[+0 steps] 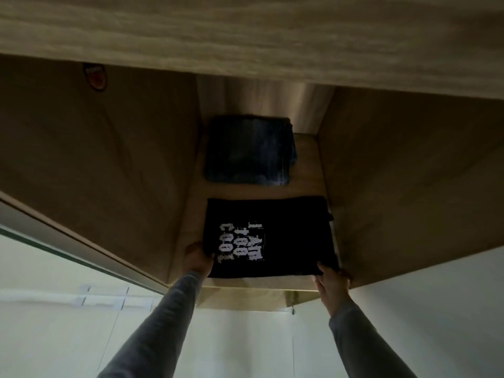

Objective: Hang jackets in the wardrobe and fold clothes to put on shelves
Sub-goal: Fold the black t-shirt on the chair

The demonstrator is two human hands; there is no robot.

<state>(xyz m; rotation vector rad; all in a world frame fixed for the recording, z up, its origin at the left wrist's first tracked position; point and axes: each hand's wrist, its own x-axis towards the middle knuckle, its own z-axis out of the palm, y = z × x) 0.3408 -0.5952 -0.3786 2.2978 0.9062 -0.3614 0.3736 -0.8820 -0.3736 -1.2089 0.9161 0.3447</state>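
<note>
A folded black T-shirt point(286, 241) with white printed lettering lies at the front of a wooden wardrobe shelf point(195, 214). My left hand point(197, 259) grips its front left corner, thumb on top of the cloth. At the front right corner my right hand point(331, 282) holds the shirt's edge, fingers reaching onto the fabric. Behind the shirt, deeper on the same shelf, sits a folded pair of dark blue jeans point(249, 150). Both my arms wear grey sleeves.
Brown wooden side walls point(95, 148) close in the narrow compartment left and right, and a light wood panel point(245, 36) runs overhead. White wardrobe fronts point(245, 345) lie below the shelf edge. A round sticker point(95, 76) marks the left wall.
</note>
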